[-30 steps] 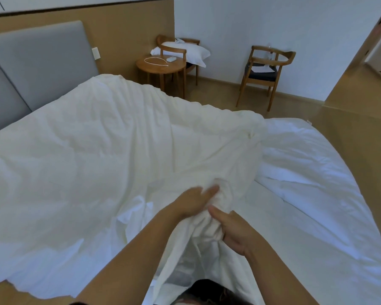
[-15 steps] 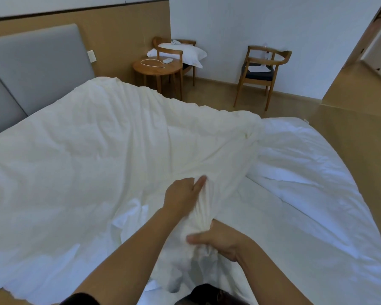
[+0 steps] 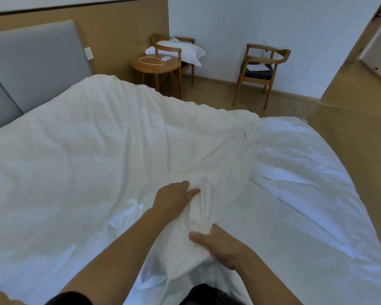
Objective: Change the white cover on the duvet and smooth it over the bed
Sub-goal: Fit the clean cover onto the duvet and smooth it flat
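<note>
The left hand (image 3: 174, 200) and right hand (image 3: 222, 249) both grip the bunched cream duvet (image 3: 119, 150).

Your left hand (image 3: 174, 200) sits at the centre of the frame, gripping a gathered ridge of the cream duvet (image 3: 97, 155), which spreads across the left and middle. Just below it, your right hand (image 3: 221, 249) clutches the same bunched fabric, thumb on top. The whiter cover (image 3: 299, 172) lies rumpled on the bed (image 3: 306, 234) at the right. The grey headboard (image 3: 31, 67) stands upper left. At top centre, a round wooden surface (image 3: 150, 70) stands beside a chair (image 3: 167, 47) holding a pillow (image 3: 185, 52).
</note>
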`<action>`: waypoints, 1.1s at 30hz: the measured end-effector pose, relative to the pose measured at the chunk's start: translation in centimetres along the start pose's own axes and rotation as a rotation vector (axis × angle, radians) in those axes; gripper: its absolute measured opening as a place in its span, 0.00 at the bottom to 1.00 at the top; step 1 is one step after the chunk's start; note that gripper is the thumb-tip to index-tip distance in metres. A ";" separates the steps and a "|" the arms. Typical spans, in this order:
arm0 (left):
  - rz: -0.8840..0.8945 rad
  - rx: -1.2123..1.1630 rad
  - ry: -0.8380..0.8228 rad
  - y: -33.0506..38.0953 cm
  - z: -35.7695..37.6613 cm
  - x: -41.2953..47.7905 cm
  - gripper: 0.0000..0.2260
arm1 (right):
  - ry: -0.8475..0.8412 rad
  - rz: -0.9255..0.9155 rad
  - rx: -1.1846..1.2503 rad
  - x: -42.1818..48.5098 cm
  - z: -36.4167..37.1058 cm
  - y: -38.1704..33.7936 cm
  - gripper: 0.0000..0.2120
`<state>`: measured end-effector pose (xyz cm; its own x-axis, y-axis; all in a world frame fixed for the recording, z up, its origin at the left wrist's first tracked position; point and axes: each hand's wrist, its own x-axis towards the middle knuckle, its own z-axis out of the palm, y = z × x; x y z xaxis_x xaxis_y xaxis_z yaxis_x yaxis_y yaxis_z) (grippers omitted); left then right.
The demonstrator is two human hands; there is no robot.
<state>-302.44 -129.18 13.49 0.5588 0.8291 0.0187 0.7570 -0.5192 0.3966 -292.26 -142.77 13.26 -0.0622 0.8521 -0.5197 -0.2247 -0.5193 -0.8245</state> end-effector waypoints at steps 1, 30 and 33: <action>0.043 0.081 0.004 0.0 0.2 0.1 0.18 | -0.080 0.011 -0.020 -0.1 -0.1 -0.2 0.31; -0.261 -0.551 0.060 2.8 1.9 -0.4 0.25 | 0.330 -0.054 0.461 0.3 -0.7 -1.1 0.18; -0.251 -0.396 0.031 3.3 2.2 -0.3 0.26 | 0.292 -0.055 0.459 0.5 -0.4 -1.3 0.18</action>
<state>-299.41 -131.62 12.72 0.3603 0.9277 -0.0977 0.6764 -0.1877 0.7122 -291.63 -141.66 13.99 0.2195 0.7893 -0.5735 -0.6255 -0.3372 -0.7036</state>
